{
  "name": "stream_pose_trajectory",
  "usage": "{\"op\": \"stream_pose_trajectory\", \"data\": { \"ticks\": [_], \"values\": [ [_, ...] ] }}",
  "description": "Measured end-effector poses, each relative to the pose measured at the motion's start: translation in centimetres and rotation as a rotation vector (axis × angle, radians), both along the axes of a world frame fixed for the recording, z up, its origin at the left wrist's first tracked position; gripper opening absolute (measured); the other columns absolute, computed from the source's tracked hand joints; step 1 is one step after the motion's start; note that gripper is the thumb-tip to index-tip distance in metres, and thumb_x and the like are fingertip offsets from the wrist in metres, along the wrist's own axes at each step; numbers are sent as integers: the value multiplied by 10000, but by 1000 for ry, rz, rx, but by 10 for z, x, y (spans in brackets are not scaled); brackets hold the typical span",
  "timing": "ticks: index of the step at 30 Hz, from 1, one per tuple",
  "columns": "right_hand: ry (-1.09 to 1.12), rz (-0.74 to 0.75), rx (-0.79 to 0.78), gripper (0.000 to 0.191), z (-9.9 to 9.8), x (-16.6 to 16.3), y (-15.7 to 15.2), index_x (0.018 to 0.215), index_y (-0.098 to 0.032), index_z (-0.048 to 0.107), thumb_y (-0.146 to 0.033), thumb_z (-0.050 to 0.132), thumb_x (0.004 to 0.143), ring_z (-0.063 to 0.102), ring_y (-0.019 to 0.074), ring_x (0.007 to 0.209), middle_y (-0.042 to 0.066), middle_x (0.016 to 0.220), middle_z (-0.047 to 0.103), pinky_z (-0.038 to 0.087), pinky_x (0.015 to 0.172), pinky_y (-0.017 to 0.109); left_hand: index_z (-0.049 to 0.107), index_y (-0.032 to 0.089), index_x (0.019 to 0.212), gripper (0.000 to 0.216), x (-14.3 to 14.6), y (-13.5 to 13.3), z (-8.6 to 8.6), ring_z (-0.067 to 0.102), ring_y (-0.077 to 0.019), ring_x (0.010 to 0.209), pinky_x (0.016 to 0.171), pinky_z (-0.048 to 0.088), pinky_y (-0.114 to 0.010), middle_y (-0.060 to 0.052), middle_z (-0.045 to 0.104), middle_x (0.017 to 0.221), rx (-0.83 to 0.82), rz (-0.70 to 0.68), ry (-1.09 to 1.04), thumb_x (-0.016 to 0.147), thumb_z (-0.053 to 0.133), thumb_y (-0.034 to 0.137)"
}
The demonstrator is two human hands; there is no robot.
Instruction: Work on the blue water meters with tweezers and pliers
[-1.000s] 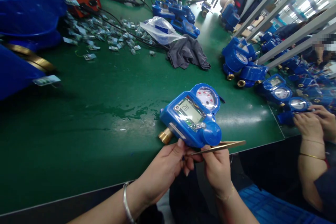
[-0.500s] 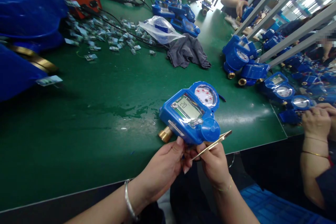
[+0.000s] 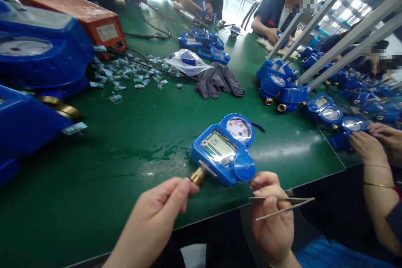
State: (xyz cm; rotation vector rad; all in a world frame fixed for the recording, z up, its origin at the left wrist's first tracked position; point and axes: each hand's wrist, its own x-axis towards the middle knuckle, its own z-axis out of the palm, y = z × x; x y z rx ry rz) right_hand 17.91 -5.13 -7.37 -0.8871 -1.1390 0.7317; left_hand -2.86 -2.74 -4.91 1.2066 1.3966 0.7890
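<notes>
A blue water meter (image 3: 216,161) lies on the green table, its display (image 3: 221,146) reading 20 and its round dial (image 3: 239,129) facing up. A round blue cap (image 3: 245,167) covers part of its lower right. My left hand (image 3: 157,207) pinches the threaded brass fitting (image 3: 197,176) at the meter's near left side. In my right hand (image 3: 273,222) is a pair of metal tweezers (image 3: 297,202), with the joined end pointing right. The fingertips of that hand are close to the cap end of the meter; whether they touch it I cannot tell.
More blue meters crowd the left (image 3: 34,130). Small electronic parts (image 3: 138,73) lie scattered beside an orange box (image 3: 108,29). A grey cloth (image 3: 220,81) and a plastic bag (image 3: 188,62) lie behind the meter. At right, a co-worker's hands (image 3: 370,146) hold another meter near metal posts (image 3: 339,29).
My left hand has shifted from beneath the meter to its brass fitting. The right hand has drawn off to the right, turning the tweezers. The head view has tilted up slightly.
</notes>
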Motion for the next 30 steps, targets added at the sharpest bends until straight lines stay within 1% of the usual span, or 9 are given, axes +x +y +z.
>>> {"op": "stream_pose_trajectory", "data": {
  "ticks": [3, 5, 6, 9, 12, 15, 18, 24, 30],
  "values": [
    [53, -21, 80, 209, 9, -18, -1, 814, -217, 650, -315, 485, 898, 429, 243, 1186, 57, 1281, 444, 304, 1010, 463, 645, 247, 931, 373, -13, 31, 7, 530, -172, 798, 728, 358, -257, 19, 597, 789, 180, 175, 204, 840, 451, 552],
    [75, -1, 114, 221, 15, -32, 0, 806, -220, 638, -331, 473, 902, 313, 287, 1306, 51, 1383, 383, 180, 1078, 535, 640, 237, 1002, 391, -10, 49, 11, 530, -193, 885, 787, 366, -265, -4, 628, 911, 228, 100, 169, 847, 442, 537],
    [78, 4, 124, 219, 17, -39, 2, 806, -223, 628, -335, 467, 904, 274, 292, 1330, 48, 1394, 381, 146, 1087, 549, 644, 216, 990, 403, -7, 55, 12, 525, -188, 842, 758, 377, -265, -14, 626, 886, 217, 48, 108, 851, 434, 530],
    [133, -34, 149, 223, 23, -53, 12, 812, -239, 598, -332, 426, 919, 325, 263, 1295, 45, 1260, 497, 198, 1070, 542, 644, 164, 885, 398, 2, 59, 13, 380, -120, 575, 542, 312, -233, 16, 518, 652, 83, -17, -102, 849, 449, 509],
    [246, -144, 182, 231, 27, -52, 31, 801, -235, 582, -280, 391, 924, 486, 228, 1109, 40, 964, 566, 291, 1018, 512, 636, 152, 891, 362, 4, 44, 12, 265, -92, 506, 479, 204, -220, 57, 384, 527, -21, -7, -227, 840, 495, 481],
    [265, -170, 203, 228, 30, -35, 56, 769, -215, 575, -257, 396, 905, 564, 220, 927, 21, 781, 556, 352, 951, 491, 644, 136, 873, 339, 8, 23, 10, 252, -79, 486, 464, 147, -238, 29, 490, 567, -116, -52, -332, 844, 505, 444],
    [246, -10, 179, 229, 35, -15, 84, 736, -205, 571, -279, 423, 894, 593, 209, 833, 5, 693, 566, 405, 868, 447, 648, 116, 852, 322, 20, 8, 8, 264, -61, 486, 466, 134, -250, -57, 642, 812, -185, -99, -458, 854, 500, 402],
    [160, 330, 192, 218, 49, -1, 131, 715, -192, 595, -290, 486, 876, 620, 191, 743, 1, 646, 607, 450, 753, 379, 622, 94, 875, 255, 56, 7, -6, 256, -44, 471, 462, 125, -253, -73, 640, 841, -254, -102, -614, 848, 516, 324],
    [97, 344, 164, 210, 50, 1, 148, 734, -190, 598, -316, 503, 873, 643, 216, 825, 2, 702, 629, 451, 832, 421, 612, 87, 820, 246, 77, 16, -12, 220, -38, 441, 449, 95, -260, -57, 619, 742, -270, 2, -701, 818, 555, 327]
  ]
}}
